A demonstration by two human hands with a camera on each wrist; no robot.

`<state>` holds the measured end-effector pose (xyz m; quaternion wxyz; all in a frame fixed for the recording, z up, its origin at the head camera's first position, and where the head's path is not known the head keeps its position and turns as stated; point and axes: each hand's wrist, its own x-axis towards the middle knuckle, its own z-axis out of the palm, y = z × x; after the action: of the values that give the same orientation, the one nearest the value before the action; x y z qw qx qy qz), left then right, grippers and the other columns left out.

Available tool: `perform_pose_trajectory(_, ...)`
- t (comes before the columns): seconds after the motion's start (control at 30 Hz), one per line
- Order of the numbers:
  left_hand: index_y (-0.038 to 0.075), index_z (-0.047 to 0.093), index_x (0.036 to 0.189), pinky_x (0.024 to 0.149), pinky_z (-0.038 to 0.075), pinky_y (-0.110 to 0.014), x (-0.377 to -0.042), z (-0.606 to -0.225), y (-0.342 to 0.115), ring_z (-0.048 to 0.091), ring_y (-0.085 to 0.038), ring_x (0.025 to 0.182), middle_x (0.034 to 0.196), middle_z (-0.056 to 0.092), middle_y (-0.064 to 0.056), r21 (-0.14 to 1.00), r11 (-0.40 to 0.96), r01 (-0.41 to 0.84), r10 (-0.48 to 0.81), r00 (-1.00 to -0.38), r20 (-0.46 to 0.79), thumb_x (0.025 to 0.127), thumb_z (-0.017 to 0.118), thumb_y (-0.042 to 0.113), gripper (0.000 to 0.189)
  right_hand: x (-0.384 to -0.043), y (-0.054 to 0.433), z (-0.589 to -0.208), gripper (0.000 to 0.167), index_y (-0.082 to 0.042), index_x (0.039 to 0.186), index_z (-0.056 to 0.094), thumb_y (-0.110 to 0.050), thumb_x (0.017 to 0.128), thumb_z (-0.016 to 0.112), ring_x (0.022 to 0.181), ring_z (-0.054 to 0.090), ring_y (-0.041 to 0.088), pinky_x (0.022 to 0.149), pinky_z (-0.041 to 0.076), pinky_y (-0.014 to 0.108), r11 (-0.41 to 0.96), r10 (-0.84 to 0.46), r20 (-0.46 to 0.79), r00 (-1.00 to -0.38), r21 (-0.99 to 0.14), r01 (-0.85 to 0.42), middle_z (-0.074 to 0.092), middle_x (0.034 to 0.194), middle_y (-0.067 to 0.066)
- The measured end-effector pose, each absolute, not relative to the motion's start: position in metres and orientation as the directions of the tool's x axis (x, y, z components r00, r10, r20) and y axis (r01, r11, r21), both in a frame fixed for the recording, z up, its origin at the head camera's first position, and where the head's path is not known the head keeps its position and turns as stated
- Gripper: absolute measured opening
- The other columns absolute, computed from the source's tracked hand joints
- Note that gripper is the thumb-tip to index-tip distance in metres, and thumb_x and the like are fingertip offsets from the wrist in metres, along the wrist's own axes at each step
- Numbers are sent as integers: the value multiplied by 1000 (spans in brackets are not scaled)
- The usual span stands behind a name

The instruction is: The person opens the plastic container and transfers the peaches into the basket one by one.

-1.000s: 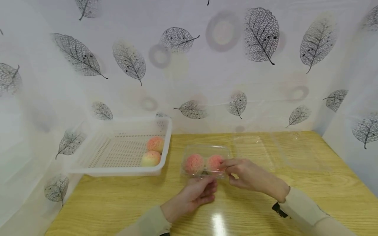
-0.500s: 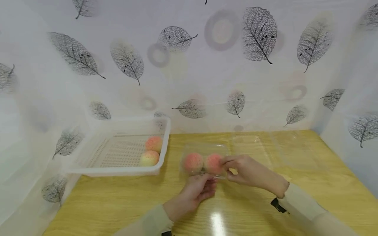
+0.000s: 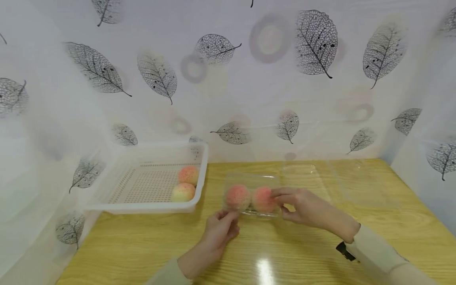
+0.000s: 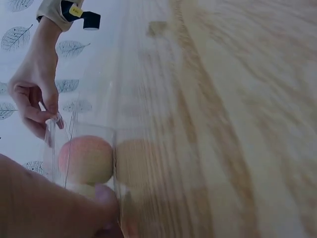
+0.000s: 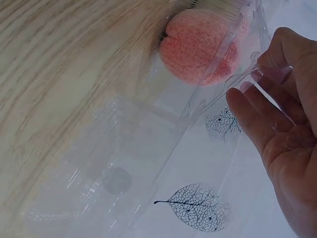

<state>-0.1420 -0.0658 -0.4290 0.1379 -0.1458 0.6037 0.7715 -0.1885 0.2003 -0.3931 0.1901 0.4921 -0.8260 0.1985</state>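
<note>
A clear plastic clamshell box [image 3: 252, 179] sits mid-table in the head view. Inside it lie two pink-and-yellow peaches, a left peach [image 3: 238, 197] and a right peach [image 3: 263, 199]. At the box's front left corner, my left hand [image 3: 218, 234] pinches the rim between thumb and curled fingers. My right hand [image 3: 309, 208] is at the right side; the right wrist view shows its thumb and finger pinching the clear lid edge [image 5: 242, 74]. Part of the front rim is hidden by the left hand in the left wrist view.
To the left stands a white perforated basket [image 3: 142, 207] holding a rear peach [image 3: 189, 174] and a front peach [image 3: 183, 192]. Clear plastic boxes, a nearer one [image 3: 304, 180] and a farther one [image 3: 360, 184], lie at the right rear. A leaf-print curtain [image 3: 249, 91] hangs behind.
My left hand has slid left along the box's front edge, from near the middle to the left corner. The right hand stays at the right side, with the peaches still inside the box.
</note>
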Motion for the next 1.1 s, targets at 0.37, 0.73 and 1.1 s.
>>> perform_pose_trajectory(0.37, -4, 50, 139, 89, 53, -24, -148, -430, -78, 60, -21, 112, 127, 59, -15, 976, -99, -194, -173, -962, -209, 94, 65, 6, 49, -191, 207, -394, 26, -15, 78, 63, 8, 72, 72, 87, 76, 22, 63, 49, 12, 438, -711, 543, -448, -157, -885, 75, 114, 15)
perform_pose_trajectory(0.73, -8, 40, 143, 87, 58, -20, -154, -433, -74, 67, -9, 92, 113, 60, -5, 858, -420, -295, -1, -946, -325, 97, 63, -1, 52, -190, 196, -392, 41, -7, 112, 72, -11, 74, 87, 101, 73, 25, 82, 62, 33, 491, -762, 466, -450, -37, -870, 70, 124, 15)
perform_pose_trajectory(1.1, -6, 48, 130, 89, 58, -22, -156, -434, -67, 64, -11, 95, 101, 61, -4, 857, -415, -306, -21, -938, -345, 100, 61, 7, 35, -197, 171, -394, 42, -9, 120, 70, -14, 80, 84, 105, 71, 27, 91, 60, 41, 574, -766, 418, -489, 103, -812, 72, 119, 11)
